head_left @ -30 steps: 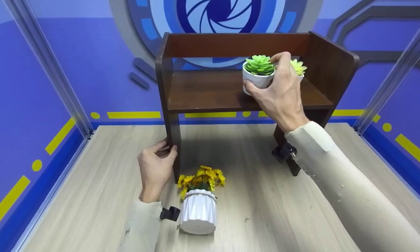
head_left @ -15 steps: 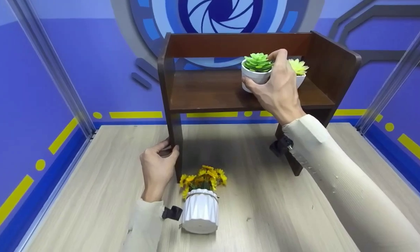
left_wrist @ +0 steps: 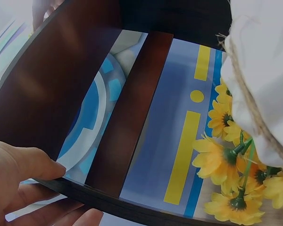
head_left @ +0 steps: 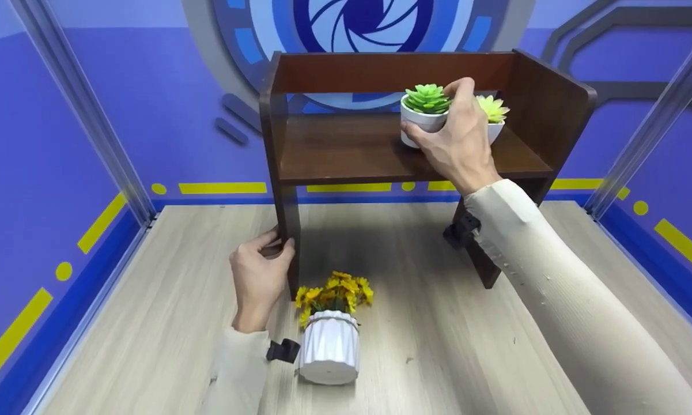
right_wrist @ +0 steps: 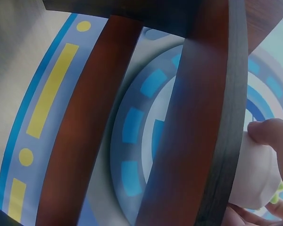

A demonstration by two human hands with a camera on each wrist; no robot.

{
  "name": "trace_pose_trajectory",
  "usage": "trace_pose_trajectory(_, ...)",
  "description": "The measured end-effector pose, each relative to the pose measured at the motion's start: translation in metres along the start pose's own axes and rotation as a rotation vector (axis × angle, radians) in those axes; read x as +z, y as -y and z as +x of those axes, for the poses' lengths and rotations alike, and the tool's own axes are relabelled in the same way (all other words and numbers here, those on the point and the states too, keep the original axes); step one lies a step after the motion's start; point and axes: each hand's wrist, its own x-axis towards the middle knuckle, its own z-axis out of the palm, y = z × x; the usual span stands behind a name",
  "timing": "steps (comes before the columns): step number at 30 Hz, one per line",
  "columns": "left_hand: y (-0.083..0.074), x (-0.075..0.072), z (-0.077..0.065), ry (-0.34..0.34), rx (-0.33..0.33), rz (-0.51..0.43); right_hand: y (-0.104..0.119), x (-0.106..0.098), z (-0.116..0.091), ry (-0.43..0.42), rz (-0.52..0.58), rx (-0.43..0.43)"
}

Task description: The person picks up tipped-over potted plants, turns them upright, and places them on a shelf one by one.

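My right hand (head_left: 461,135) grips a white pot (head_left: 418,124) with a green succulent (head_left: 427,99), thumb at its front and fingers behind. The pot's base is at the upper board of a dark brown wooden shelf (head_left: 346,147). Just right of that hand, partly hidden by it, a second white pot holds a pale yellow-green succulent (head_left: 491,109). In the right wrist view the gripped pot (right_wrist: 257,172) shows past the board's edge. Lower down, my left hand (head_left: 259,276) pinches the shelf's left side panel; in the left wrist view its thumb (left_wrist: 42,162) lies against the panel.
A white fluted pot (head_left: 329,349) with yellow flowers (head_left: 337,294) lies on its side on the light wood table (head_left: 426,346), close to my left wrist. Blue patterned walls (head_left: 80,115) enclose the back and sides. The shelf's right leg (head_left: 484,265) stands beneath my right forearm.
My right hand has shifted the green succulent's pot slightly back on the shelf board. More of the pale succulent's pot shows now. My left hand stays on the side panel.
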Motion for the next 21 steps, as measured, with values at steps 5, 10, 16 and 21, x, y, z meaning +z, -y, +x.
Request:
trace_pose_trajectory(5,0.000,0.000,-0.001,-0.001,-0.007,0.011,0.002,0.007,0.002,-0.012,-0.018,-0.015)
trace_pose_trajectory(10,0.000,0.001,-0.001,-0.002,-0.005,0.024,0.002,0.010,0.004,-0.011,-0.022,-0.007)
trace_pose_trajectory(16,0.000,0.001,0.000,-0.003,0.002,0.026,0.003,0.011,0.006,0.023,-0.025,0.016)
trace_pose_trajectory(21,0.000,0.001,0.001,-0.005,0.002,0.022,0.003,0.014,0.005,0.060,-0.034,0.041)
